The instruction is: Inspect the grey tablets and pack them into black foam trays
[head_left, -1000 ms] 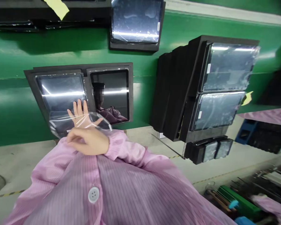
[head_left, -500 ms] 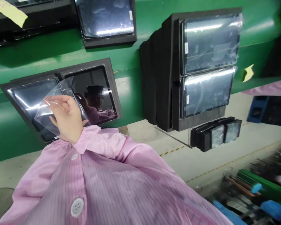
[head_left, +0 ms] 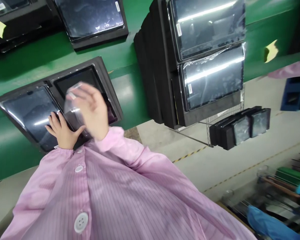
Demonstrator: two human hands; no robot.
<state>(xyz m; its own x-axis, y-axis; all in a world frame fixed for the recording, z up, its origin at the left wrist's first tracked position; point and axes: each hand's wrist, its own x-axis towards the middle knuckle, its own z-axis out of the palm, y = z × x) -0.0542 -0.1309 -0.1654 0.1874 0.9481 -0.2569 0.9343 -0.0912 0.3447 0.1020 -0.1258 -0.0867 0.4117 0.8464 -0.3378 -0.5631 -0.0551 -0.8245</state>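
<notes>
My left hand (head_left: 62,130) lies with fingers spread on the left film-covered tablet screen (head_left: 27,108). My right hand (head_left: 92,110), smeared by motion, is raised over the right tablet screen (head_left: 76,81) and pinches a crumpled clear plastic film (head_left: 71,103). A small white strip shows on the film near the fingertips. Both screens sit side by side in a black foam tray (head_left: 103,71), and the right one looks dark and glossy. My right hand and the film hide part of that screen.
A tall stack of black foam trays (head_left: 152,73) with film-covered screens stands to the right on the green table (head_left: 127,96). More trayed screens (head_left: 90,18) lie at the back. A yellow paper piece (head_left: 271,51) is at right. Smaller black trays (head_left: 226,135) stand beyond the table edge.
My right hand has moved right with the film, which is now bunched up instead of spread over the left screen. My left hand, hidden before, now shows flat on that screen. The view has shifted.
</notes>
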